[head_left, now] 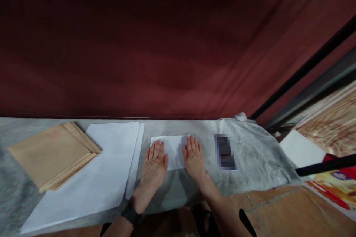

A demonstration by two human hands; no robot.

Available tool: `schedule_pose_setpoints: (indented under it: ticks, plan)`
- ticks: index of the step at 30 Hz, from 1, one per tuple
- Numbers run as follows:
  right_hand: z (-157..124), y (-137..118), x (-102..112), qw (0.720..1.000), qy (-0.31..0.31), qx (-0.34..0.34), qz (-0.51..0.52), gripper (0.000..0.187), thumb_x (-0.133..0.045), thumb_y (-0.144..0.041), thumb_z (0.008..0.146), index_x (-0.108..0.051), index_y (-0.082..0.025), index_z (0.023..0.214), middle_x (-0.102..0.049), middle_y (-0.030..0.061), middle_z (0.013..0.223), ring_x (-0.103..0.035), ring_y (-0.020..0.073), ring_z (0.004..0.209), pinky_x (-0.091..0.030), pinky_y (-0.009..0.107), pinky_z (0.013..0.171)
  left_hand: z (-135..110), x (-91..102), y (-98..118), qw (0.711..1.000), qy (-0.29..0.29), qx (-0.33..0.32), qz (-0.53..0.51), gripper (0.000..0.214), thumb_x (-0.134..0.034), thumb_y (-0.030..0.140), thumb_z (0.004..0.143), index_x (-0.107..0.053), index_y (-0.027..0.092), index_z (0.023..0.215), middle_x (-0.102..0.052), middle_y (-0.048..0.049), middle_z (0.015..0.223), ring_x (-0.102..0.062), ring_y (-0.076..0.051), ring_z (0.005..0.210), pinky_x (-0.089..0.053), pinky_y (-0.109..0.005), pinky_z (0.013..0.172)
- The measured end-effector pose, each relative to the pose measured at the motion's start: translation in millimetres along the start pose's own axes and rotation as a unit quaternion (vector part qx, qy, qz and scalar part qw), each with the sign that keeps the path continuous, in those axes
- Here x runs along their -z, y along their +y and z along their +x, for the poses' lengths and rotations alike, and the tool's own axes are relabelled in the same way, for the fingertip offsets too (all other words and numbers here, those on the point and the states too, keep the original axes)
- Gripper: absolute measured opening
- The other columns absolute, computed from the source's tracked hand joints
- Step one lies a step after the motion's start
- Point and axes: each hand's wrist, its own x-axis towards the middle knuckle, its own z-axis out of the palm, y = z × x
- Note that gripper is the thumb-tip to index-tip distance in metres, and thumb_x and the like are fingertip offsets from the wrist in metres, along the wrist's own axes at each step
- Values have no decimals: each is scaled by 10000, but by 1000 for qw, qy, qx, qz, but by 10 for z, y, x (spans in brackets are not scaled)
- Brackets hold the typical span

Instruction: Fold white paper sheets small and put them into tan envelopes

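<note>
Left hand (pixel 154 163): palm down, fingers outstretched, the grip unclenched and laid flat over the left end of a small white sheet.
Right hand (pixel 194 160): matching pose, fingers extended and grip spread flat over the sheet's right end, thumb turned inward toward the left hand.
Small white sheet (pixel 175 152): lying on the cloth-covered worktop directly in front of the person, its middle showing between the two hands.
Wristband (pixel 130 214): dark, worn on the left wrist.
Large white sheets (pixel 108 170): overlapping just to the left of the left hand, a lower one showing along the right edge.
Brown envelopes (pixel 57 152): stacked at an angle at far left, partly over the large sheets, their edges fanned slightly.
Dark rectangle (pixel 226 152): blurred by pixelation, resting to the right of the right hand, apart from it; what it is cannot be told.
Worktop (pixel 257 152): draped in grey cloth, rumpled at the right end.
Backdrop (pixel 167 52): deep red, rising behind the worktop's far edge.
Tiled floor (pixel 286 211): brownish-orange, at lower right, near a red-and-yellow printed item (pixel 333 189).
</note>
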Motion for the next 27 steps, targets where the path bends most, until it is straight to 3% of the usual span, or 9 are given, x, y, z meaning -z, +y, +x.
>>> schedule_pose_setpoints:
  ticks: [3, 6, 14, 23, 27]
  plan:
    - [-89, -250, -15, 996, -20, 63, 54, 513, -264, -310, 1070, -417, -143, 1531, -412, 100, 1594, -383, 220, 1473, -331, 427, 1197, -127, -56, 153, 998, -22, -52, -8, 576, -313, 167, 968, -395, 137, 1537, -386, -135, 1603, -268, -263, 1527, -255, -520, 1233]
    - [-156, -359, -41, 995, -34, 72, 57, 498, -313, -336, 1072, -434, -159, 1522, -426, 91, 1586, -362, 210, 1484, -312, 429, 1217, -198, -91, 182, 996, -39, -86, -6, 599, -288, 111, 940, -401, 106, 1528, -376, -151, 1604, -264, -252, 1528, -239, -511, 1242]
    - [-246, -121, -23, 999, -7, 51, 3, 581, -350, -439, 1069, -363, -121, 1555, -355, 136, 1611, -336, 268, 1498, -293, 455, 1209, -254, -7, -1, 999, -34, -29, -1, 639, -304, 406, 1014, -373, 28, 1524, -353, -197, 1601, -314, -286, 1508, -227, -490, 1242]
    - [-321, 110, 46, 1000, -3, 9, -29, 573, -369, -400, 1064, -383, -80, 1539, -396, 155, 1589, -374, 287, 1473, -272, 465, 1211, -298, 25, -53, 1000, -1, 4, -6, 642, -296, 378, 1006, -408, -32, 1488, -388, -245, 1572, -337, -327, 1493, -281, -501, 1216]
    - [-328, 13, 113, 999, -9, 33, 2, 540, -326, -343, 1071, -364, -99, 1551, -362, 127, 1611, -346, 266, 1491, -272, 459, 1221, -272, 48, 82, 999, 16, -42, -11, 597, -293, 320, 1006, -376, 43, 1528, -387, -177, 1595, -313, -278, 1509, -256, -484, 1237]
